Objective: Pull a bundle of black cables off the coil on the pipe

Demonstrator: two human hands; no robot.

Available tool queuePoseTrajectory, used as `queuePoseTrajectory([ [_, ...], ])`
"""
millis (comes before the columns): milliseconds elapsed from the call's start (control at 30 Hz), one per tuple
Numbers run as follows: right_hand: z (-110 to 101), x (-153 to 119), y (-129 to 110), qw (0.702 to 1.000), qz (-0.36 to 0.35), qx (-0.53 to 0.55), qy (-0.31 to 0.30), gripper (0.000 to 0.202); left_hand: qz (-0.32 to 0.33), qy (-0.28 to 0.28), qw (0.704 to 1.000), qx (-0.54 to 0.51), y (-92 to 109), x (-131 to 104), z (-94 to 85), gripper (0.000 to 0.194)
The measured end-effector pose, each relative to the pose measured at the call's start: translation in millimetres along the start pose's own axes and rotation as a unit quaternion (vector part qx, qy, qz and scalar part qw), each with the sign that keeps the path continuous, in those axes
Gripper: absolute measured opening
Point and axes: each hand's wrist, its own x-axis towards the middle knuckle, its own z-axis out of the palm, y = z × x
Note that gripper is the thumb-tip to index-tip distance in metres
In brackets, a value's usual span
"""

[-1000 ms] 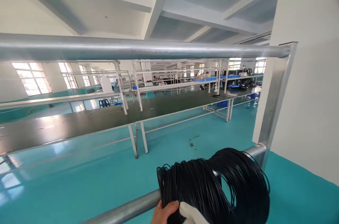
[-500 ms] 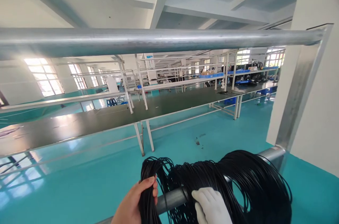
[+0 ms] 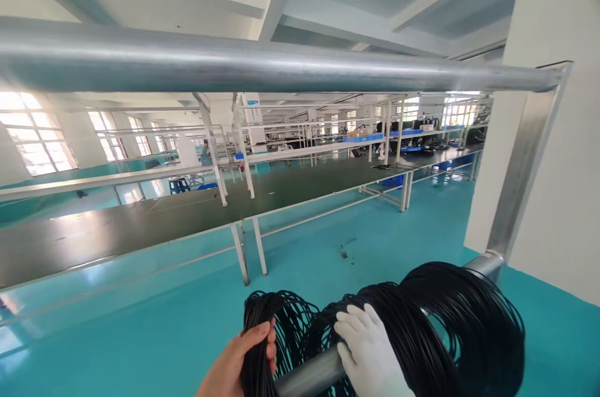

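Several coils of thin black wire (image 3: 450,328) hang on a low metal rail (image 3: 309,377) at the bottom of the view. My bare left hand (image 3: 234,364) grips the leftmost bundle of black wire (image 3: 262,334), pulled a little apart from the others. My right hand (image 3: 370,353), in a white glove, rests flat on top of the middle coil beside the rail, fingers spread over the wire. The lower halves of the coils are cut off by the frame edge.
A thick metal bar (image 3: 281,69) crosses overhead and joins an upright post (image 3: 525,159) beside a white wall (image 3: 557,134). Long dark workbenches (image 3: 187,212) on white legs stretch across the teal floor (image 3: 140,316). Blue bins (image 3: 363,137) sit on far shelves.
My left hand has taken hold of one bundle and drawn it left, away from the other coils. The gloved right hand rose onto the middle coil. The view shifted slightly.
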Motion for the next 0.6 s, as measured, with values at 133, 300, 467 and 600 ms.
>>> queuePoseTrajectory([
  [133,20,17,-19,0.996,-0.057,-0.064,0.005,0.024,-0.026,-0.029,0.999,0.005,7,12,-18.7,0.004],
  [300,37,26,-14,0.995,-0.056,-0.072,-0.031,0.031,0.055,-0.026,0.994,-0.088,84,14,-47.7,0.014],
  [467,28,23,-15,0.998,-0.007,-0.051,-0.034,0.036,0.123,-0.008,0.989,-0.075,161,-16,-67.1,0.026],
  [600,25,23,-22,0.998,0.032,-0.044,-0.03,0.038,0.205,0.02,0.973,-0.107,204,-45,-77.1,0.033],
])
